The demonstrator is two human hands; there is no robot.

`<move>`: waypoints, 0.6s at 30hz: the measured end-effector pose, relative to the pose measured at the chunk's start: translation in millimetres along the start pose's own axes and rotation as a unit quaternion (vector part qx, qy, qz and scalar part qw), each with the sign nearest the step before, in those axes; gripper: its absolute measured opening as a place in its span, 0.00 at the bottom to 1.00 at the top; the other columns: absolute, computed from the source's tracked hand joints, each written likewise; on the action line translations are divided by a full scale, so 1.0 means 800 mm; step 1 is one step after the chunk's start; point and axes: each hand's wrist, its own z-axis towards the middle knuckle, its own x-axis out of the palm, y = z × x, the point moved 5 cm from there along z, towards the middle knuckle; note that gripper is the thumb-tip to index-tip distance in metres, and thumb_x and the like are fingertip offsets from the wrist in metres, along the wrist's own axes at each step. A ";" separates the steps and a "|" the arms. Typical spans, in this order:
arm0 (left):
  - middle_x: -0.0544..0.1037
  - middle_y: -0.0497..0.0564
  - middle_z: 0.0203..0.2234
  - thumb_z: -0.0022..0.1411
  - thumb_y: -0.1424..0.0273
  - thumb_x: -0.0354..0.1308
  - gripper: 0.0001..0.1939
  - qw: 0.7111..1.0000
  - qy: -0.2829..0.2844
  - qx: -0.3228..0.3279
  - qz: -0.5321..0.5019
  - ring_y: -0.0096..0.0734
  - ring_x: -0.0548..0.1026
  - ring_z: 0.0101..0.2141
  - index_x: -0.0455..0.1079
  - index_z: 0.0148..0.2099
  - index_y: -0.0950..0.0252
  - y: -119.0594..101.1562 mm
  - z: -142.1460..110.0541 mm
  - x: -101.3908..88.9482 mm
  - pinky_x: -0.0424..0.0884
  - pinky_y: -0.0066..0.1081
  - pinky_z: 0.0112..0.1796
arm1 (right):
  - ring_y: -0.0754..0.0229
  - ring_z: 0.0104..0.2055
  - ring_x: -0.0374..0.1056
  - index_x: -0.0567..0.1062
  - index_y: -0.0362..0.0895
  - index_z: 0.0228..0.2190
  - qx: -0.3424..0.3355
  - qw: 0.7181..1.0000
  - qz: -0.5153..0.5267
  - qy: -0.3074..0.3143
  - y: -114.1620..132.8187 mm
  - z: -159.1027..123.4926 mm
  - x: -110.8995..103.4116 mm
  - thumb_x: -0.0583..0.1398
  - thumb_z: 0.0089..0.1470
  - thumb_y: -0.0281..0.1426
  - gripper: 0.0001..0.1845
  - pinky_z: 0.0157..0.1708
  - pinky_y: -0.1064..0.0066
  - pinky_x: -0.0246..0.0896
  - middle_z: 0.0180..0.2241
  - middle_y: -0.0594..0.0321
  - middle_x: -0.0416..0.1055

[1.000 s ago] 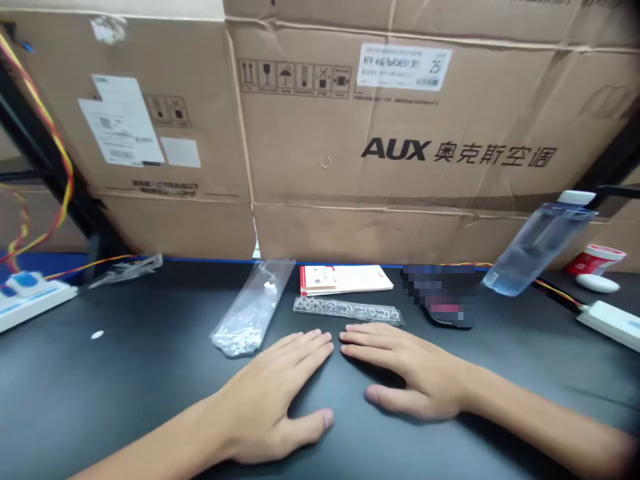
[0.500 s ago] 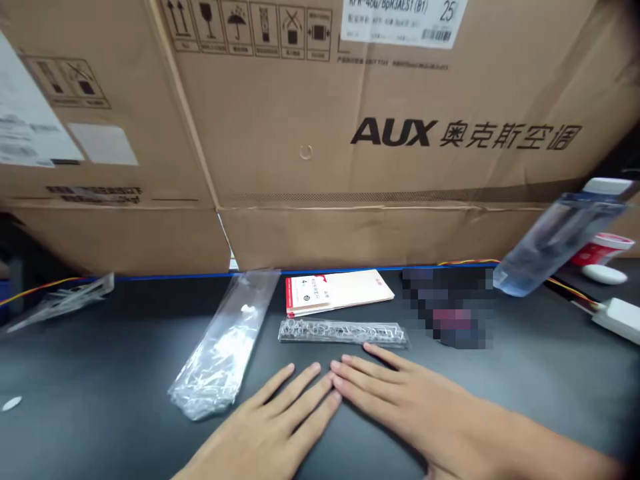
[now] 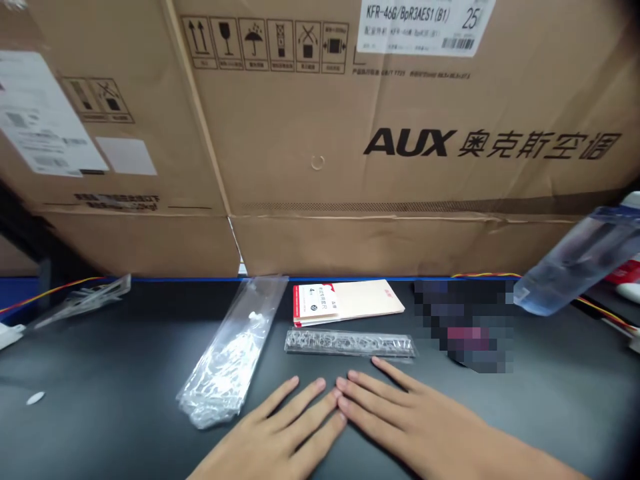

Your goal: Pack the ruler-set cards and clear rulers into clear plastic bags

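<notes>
Both my hands lie flat on a dark tabletop at the bottom of the view, holding nothing. My left hand has its fingertips close to those of my right hand. Just beyond my right fingertips lies a clear moulded plastic strip, which is the nearest thing to both hands. To the left of my left hand is a clear plastic bag of small parts. A cream and red booklet stack lies behind the strip.
A pixelated dark object lies to the right, and a tilted plastic water bottle sits beyond it at the right edge. Large cardboard boxes stand along the table's back edge. Red-and-yellow wires and another plastic bag lie along it.
The view has tilted up, so table items sit lower in the frame. My fingers have straightened and spread, and the tips of my two hands now almost meet, closer to the strip.
</notes>
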 end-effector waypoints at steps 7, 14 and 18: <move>0.49 0.52 0.72 0.66 0.52 0.60 0.46 0.991 0.042 -0.052 -0.120 0.47 0.54 0.69 0.40 0.76 0.57 -0.012 -0.007 -0.035 0.50 0.49 0.68 | 0.43 0.74 0.37 0.38 0.49 0.72 0.017 0.999 -0.002 0.029 0.016 -0.010 0.000 0.62 0.60 0.47 0.52 0.71 0.44 0.21 0.73 0.55 0.36; 0.46 0.51 0.72 0.67 0.52 0.58 0.45 0.982 0.052 -0.043 -0.177 0.50 0.51 0.70 0.39 0.76 0.55 -0.003 -0.011 -0.036 0.47 0.53 0.68 | 0.43 0.72 0.44 0.43 0.48 0.72 0.002 0.999 -0.035 -0.003 0.024 -0.007 -0.002 0.61 0.60 0.49 0.50 0.71 0.46 0.31 0.71 0.54 0.44; 0.50 0.53 0.72 0.64 0.49 0.61 0.47 0.986 0.019 -0.033 -0.160 0.51 0.54 0.69 0.42 0.76 0.55 -0.005 -0.014 -0.035 0.49 0.54 0.68 | 0.43 0.72 0.47 0.51 0.41 0.71 -0.001 0.995 -0.095 -0.034 0.027 -0.009 0.006 0.60 0.61 0.48 0.46 0.70 0.46 0.41 0.70 0.49 0.50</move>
